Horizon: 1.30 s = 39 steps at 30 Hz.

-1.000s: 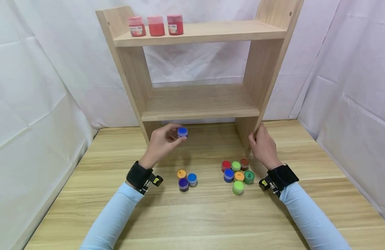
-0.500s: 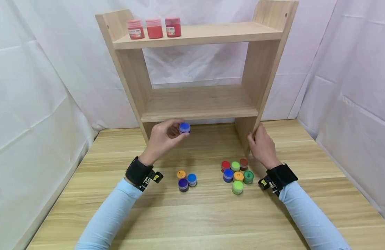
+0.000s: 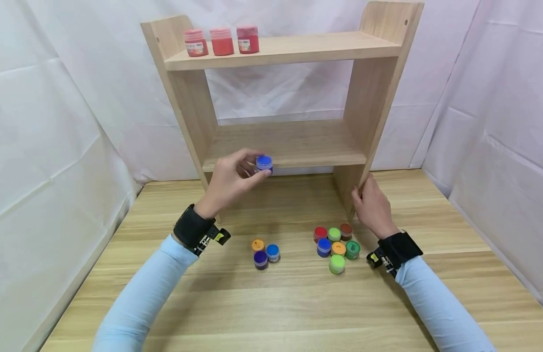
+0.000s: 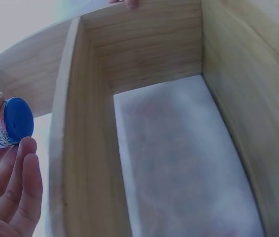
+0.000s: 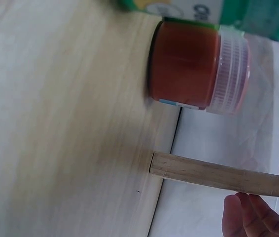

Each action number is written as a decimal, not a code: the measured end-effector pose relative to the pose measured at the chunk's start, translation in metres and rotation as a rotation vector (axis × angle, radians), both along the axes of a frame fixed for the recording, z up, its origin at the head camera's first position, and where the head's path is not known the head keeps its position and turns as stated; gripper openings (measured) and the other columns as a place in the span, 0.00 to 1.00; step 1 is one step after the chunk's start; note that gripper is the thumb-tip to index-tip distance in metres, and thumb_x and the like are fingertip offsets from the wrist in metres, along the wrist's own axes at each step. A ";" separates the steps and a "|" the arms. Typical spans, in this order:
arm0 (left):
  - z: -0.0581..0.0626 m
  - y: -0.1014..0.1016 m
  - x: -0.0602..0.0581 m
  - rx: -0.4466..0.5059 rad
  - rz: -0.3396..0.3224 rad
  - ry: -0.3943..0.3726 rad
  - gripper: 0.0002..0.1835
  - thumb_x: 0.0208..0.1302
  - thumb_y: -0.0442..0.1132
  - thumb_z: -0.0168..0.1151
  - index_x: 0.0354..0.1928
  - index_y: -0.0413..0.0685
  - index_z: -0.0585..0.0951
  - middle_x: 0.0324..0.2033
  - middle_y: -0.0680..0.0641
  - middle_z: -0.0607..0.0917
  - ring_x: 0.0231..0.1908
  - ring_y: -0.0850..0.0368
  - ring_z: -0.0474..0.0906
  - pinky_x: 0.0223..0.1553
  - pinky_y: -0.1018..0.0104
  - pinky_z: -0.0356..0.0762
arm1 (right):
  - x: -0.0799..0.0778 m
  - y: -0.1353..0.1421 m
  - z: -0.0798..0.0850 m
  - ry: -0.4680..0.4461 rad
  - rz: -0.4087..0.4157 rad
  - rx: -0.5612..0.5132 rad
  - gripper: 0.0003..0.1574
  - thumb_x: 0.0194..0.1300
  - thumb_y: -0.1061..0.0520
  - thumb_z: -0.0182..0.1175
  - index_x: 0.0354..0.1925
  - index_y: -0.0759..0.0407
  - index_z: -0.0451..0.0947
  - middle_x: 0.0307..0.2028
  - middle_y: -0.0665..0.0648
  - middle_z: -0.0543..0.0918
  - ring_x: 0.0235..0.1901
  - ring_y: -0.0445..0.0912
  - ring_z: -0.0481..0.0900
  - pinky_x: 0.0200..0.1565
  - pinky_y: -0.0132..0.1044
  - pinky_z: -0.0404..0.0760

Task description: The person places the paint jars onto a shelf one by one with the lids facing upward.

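My left hand [image 3: 231, 182] pinches a small blue-lidded paint jar [image 3: 264, 164] between thumb and fingers, in front of the middle board's front edge in the head view. In the left wrist view the jar [image 4: 12, 122] is tipped sideways, with a printed label on its side. My right hand [image 3: 373, 205] grips the lower right upright of the wooden shelf [image 3: 284, 159]. The right wrist view shows its fingertips [image 5: 232, 210] against that upright. Near this hand stands a brown paint jar [image 5: 189, 66], beside a green one [image 5: 258, 15].
Three red jars [image 3: 222, 41] stand on the top board at the left. On the wooden table [image 3: 271, 303] are two clusters of small paint jars: an orange, purple and blue group [image 3: 260, 259], and a larger mixed-colour group [image 3: 336, 248] farther right. White cloth [image 3: 56, 122] surrounds the table.
My left hand has lifted the blue-lidded jar from under the middle board up to its front edge, moving slightly right. My right hand has stayed on the upright.
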<state>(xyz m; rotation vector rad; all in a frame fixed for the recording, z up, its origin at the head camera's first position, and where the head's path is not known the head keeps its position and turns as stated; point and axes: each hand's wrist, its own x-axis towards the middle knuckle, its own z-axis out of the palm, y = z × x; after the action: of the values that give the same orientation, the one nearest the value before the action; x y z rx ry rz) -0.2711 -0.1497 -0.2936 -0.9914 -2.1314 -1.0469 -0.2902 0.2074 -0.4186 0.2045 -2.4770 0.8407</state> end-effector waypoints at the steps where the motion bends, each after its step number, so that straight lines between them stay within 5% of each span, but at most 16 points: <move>1: 0.004 0.001 0.000 -0.005 0.001 -0.004 0.24 0.55 0.49 0.68 0.51 0.44 0.80 0.31 0.56 0.82 0.24 0.66 0.77 0.25 0.69 0.76 | 0.000 0.000 0.000 0.000 0.000 0.000 0.30 0.72 0.52 0.44 0.64 0.69 0.56 0.52 0.69 0.71 0.44 0.62 0.78 0.30 0.54 0.78; 5: 0.023 0.005 0.004 -0.009 0.011 -0.013 0.23 0.55 0.47 0.69 0.50 0.42 0.80 0.30 0.55 0.81 0.24 0.65 0.76 0.26 0.68 0.75 | 0.000 0.001 0.000 0.001 0.002 0.001 0.30 0.72 0.52 0.43 0.64 0.70 0.57 0.52 0.69 0.71 0.44 0.62 0.78 0.30 0.54 0.79; 13: 0.078 0.017 0.033 0.032 0.032 0.019 0.20 0.54 0.35 0.69 0.48 0.33 0.79 0.30 0.45 0.81 0.23 0.56 0.73 0.27 0.62 0.71 | -0.001 0.001 0.000 -0.010 -0.004 0.005 0.30 0.72 0.51 0.43 0.62 0.70 0.57 0.52 0.70 0.71 0.44 0.63 0.78 0.30 0.54 0.78; 26: 0.129 0.039 0.033 0.044 0.087 0.094 0.20 0.54 0.38 0.70 0.47 0.33 0.80 0.30 0.42 0.82 0.24 0.57 0.73 0.29 0.71 0.70 | 0.000 -0.001 -0.002 0.015 0.007 -0.003 0.29 0.72 0.52 0.44 0.62 0.70 0.57 0.52 0.69 0.71 0.43 0.63 0.78 0.29 0.55 0.78; 29: 0.138 0.041 0.030 0.062 0.100 0.106 0.20 0.55 0.39 0.70 0.47 0.34 0.80 0.31 0.43 0.82 0.24 0.58 0.73 0.29 0.72 0.71 | 0.000 -0.003 -0.001 0.020 0.006 0.001 0.28 0.71 0.52 0.44 0.61 0.70 0.58 0.50 0.69 0.72 0.42 0.63 0.78 0.29 0.55 0.78; 39: 0.159 0.044 -0.005 0.129 0.143 0.220 0.25 0.55 0.51 0.68 0.51 0.43 0.80 0.35 0.52 0.83 0.23 0.63 0.74 0.30 0.75 0.72 | -0.004 -0.004 0.001 0.022 -0.007 0.004 0.27 0.71 0.52 0.44 0.59 0.70 0.59 0.49 0.69 0.72 0.41 0.62 0.78 0.29 0.55 0.78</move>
<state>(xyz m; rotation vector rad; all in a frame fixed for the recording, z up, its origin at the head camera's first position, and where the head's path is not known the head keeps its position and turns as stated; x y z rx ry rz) -0.2761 -0.1059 -0.1350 -0.8380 -1.9008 -0.9466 -0.2947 0.2030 -0.4178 0.2052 -2.4576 0.8260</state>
